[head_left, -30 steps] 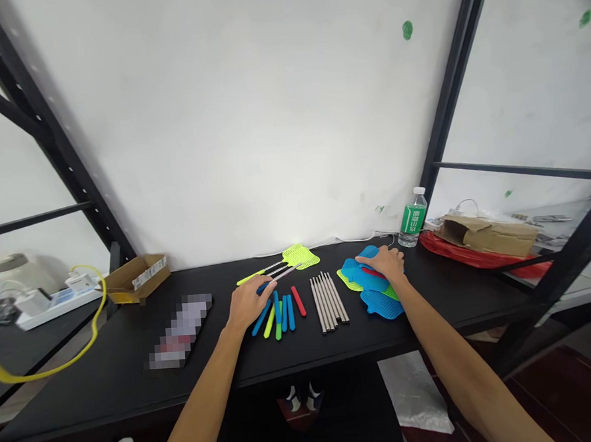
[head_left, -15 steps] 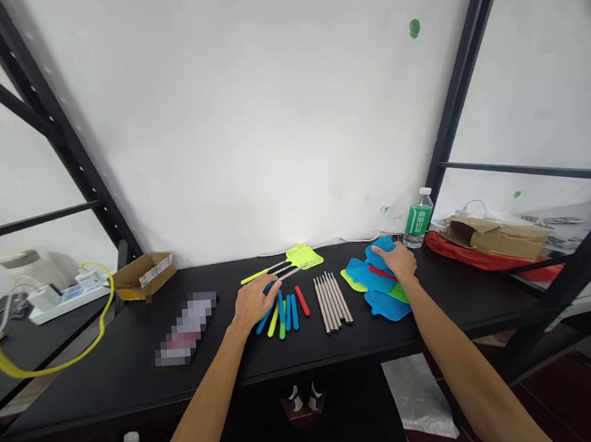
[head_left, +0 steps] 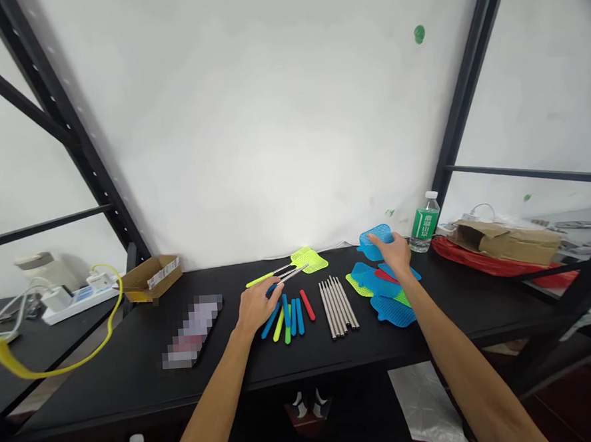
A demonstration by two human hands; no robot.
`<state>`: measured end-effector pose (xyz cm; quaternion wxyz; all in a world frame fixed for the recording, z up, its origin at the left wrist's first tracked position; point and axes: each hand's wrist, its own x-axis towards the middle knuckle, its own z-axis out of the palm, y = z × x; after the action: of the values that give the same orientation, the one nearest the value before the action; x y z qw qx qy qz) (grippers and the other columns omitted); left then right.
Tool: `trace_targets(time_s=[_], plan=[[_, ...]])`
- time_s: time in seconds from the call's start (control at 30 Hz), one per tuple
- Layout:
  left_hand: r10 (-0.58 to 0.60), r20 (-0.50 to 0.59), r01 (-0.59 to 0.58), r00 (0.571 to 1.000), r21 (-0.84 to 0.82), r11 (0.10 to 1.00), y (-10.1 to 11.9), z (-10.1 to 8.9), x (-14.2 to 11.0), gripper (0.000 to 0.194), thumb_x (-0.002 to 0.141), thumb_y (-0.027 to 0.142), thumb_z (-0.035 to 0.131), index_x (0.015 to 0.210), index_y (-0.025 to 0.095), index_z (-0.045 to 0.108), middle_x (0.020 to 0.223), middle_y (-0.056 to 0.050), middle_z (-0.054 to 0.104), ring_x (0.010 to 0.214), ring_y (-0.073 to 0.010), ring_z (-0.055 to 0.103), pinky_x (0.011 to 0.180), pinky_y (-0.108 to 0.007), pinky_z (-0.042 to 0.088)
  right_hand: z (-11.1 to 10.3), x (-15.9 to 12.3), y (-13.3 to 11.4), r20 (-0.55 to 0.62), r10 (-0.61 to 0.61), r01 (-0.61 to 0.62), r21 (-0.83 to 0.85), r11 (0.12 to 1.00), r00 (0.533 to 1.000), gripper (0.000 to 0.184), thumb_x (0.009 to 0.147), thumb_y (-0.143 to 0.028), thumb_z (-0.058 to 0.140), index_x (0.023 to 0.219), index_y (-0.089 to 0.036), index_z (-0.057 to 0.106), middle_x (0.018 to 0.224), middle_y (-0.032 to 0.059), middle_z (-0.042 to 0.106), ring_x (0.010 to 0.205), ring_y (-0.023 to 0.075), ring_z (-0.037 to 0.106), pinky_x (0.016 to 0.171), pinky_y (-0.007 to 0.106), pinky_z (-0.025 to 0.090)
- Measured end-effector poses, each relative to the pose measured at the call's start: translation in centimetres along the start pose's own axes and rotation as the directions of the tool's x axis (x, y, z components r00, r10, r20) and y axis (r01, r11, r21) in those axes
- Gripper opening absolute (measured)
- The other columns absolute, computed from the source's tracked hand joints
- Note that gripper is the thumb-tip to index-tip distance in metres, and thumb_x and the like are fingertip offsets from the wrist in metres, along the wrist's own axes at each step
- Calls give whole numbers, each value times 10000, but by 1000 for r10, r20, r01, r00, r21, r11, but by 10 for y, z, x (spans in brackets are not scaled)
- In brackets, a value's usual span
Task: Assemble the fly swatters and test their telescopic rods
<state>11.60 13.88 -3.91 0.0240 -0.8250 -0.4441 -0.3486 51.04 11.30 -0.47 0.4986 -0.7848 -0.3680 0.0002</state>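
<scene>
My left hand [head_left: 257, 308] is closed around a blue-handled metal rod [head_left: 295, 274], whose bare end points right toward the back. My right hand [head_left: 396, 252] pinches a blue fly swatter head [head_left: 376, 232], lifted above a pile of blue, yellow-green and red swatter heads [head_left: 394, 312]. Between the hands lie a row of loose metal rods [head_left: 337, 308] and several blue, green and yellow-green handles [head_left: 294, 316]. One red handle [head_left: 307, 305] sits beside them. Behind my left hand are yellow-green swatter heads [head_left: 310, 260] on rods; a yellow-green handle [head_left: 260, 280] shows there.
A water bottle [head_left: 424, 222] stands at the back right, near a torn cardboard box [head_left: 507, 241] on red plastic. At left are a phone-like pixelated object [head_left: 195, 330], an open small carton [head_left: 153, 278] and a power strip [head_left: 83, 299]. Black shelf posts flank the black tabletop [head_left: 134, 364].
My right hand has raised the blue swatter head off the pile, moving it slightly up and left. My left hand keeps its hold on the blue-handled rod. The view has shifted a little.
</scene>
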Motion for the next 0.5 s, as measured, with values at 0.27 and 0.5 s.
trace_targets(time_s=[0.27, 0.5], plan=[[17, 5, -17, 1000, 0, 1000, -3, 1, -1, 386, 965, 500, 395, 1100, 280, 682, 1057, -1, 742, 626, -143, 635, 687, -270, 460, 50, -55, -64, 172, -186, 162, 142, 976, 967, 583, 724, -747, 573, 940, -211, 651, 891, 112, 712, 890, 328, 655, 724, 344, 477], [23, -15, -23, 1000, 4, 1000, -1, 3, -1, 324, 943, 472, 467, 1066, 286, 702, 1087, 13, 738, 781, -166, 687, 765, -272, 485, 65, -78, -58, 198, -254, 246, 62, 967, 947, 487, 765, -689, 575, 922, -229, 606, 871, 104, 693, 881, 309, 642, 706, 308, 428]])
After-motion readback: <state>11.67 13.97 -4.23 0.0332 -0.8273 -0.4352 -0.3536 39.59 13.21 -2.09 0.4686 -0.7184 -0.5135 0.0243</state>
